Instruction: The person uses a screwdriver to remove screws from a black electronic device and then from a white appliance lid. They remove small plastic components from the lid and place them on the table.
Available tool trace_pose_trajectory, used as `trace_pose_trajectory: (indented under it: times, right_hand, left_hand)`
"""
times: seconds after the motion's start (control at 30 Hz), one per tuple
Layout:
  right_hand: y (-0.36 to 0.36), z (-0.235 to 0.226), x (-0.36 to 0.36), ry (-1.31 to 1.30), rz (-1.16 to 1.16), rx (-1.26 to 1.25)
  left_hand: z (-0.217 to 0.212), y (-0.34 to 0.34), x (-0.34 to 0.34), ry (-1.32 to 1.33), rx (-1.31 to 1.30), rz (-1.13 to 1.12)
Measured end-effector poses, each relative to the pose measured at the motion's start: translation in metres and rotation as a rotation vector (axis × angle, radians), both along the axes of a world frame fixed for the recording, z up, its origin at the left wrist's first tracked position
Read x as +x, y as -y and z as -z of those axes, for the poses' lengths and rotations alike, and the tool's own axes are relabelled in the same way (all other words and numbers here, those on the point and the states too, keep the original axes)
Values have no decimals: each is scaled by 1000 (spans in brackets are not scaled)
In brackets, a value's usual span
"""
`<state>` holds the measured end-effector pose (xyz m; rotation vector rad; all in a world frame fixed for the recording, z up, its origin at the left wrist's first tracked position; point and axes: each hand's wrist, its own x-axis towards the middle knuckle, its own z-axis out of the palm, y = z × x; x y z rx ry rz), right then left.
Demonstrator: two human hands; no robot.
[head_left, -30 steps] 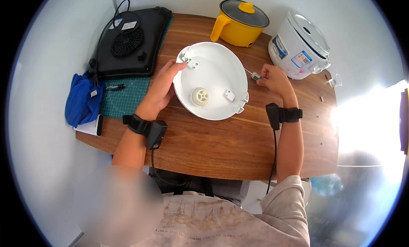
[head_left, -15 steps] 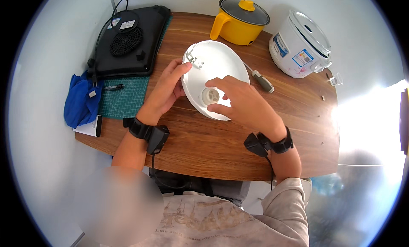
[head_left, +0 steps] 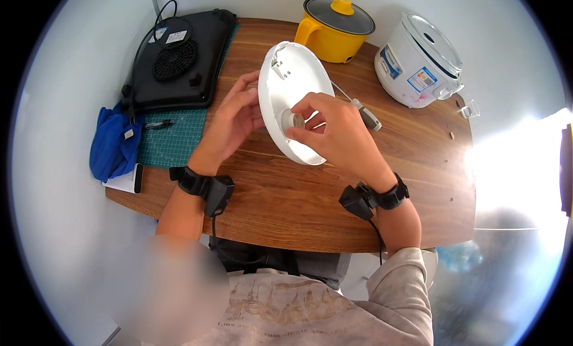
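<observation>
A white, round, shallow cover (head_left: 310,74) is tilted up steeply above the table, its hollow inside facing right. In its lower part a short white round fitting (head_left: 289,120) stands up. Thumb and fingers of my right hand (head_left: 334,128) pinch this fitting. My left hand (head_left: 230,122) is beside the cover's left edge, fingers apart and curved. Its fingertips pass behind the rim, so I cannot tell if they touch the back. Near the top inside the cover is a small white bracket (head_left: 278,69) with a metal clip.
A screwdriver (head_left: 367,115) lies right of the cover. Behind stand a yellow electric pot (head_left: 331,41) and a white rice cooker (head_left: 412,71). At left, a black appliance (head_left: 197,53) rests on a green cutting mat (head_left: 179,146), near a blue cloth (head_left: 113,143). Small bits are scattered at right.
The cover has tilted more steeply, its left side facing me. My right fingers have closed on the round fitting. My left thumb has come off the rim.
</observation>
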<state>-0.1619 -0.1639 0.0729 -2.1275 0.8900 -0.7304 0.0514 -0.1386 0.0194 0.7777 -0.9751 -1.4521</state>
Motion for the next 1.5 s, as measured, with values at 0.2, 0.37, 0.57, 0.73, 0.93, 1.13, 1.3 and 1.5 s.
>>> trace_pose_trajectory:
  times: [0.2,0.37,0.57,0.73,0.93,1.13,1.3,1.5]
  right_hand:
    - [4,5,2,31,74,-35]
    - [-2,12,2,66,-4,-202]
    - [-4,11,0,27,2,-258]
    - [0,7,-3,78,-36,-185]
    - [-2,11,1,35,0,-357]
    - [-2,8,0,-32,-10,-366]
    - [-2,8,-2,-50,-34,-375]
    - [2,4,-5,54,-105,-289]
  left_hand:
    - [9,-7,-5,144,10,233]
    - [11,-6,-4,157,19,205]
    - [8,-8,-5,191,-51,173]
    - [7,-9,-6,188,-63,160]
    - [8,-9,-6,191,-75,176]
    - [10,-10,-11,240,-122,177]
    - [11,-8,-10,231,-112,183]
    - [12,-11,-8,230,-113,152]
